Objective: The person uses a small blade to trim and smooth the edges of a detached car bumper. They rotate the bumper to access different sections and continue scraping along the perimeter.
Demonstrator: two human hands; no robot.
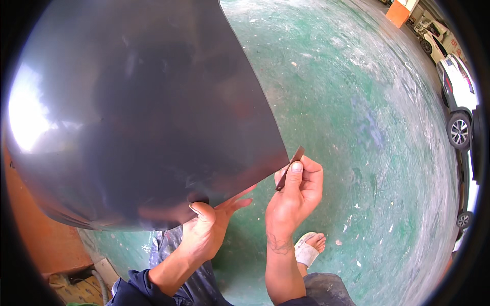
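A large, dark, glossy car body panel (189, 107) fills the left and middle of the head view. My left hand (206, 229) grips its near edge, thumb on top and the fingers reaching beneath; part of them is hidden under the panel. At the panel's near right corner, my right hand (298, 186) pinches a small, thin, dark flat strip (297, 154) between thumb and fingers. The strip is tilted and lies right by the corner; whether it touches the edge I cannot tell.
Below spreads a worn green floor (357, 153) with white scuffs. My sandalled foot (309, 247) shows under the right forearm. Several parked cars, among them a white one (462, 84), line the far right. An orange surface (46, 234) stands at the lower left, near a grey hose (99, 285).
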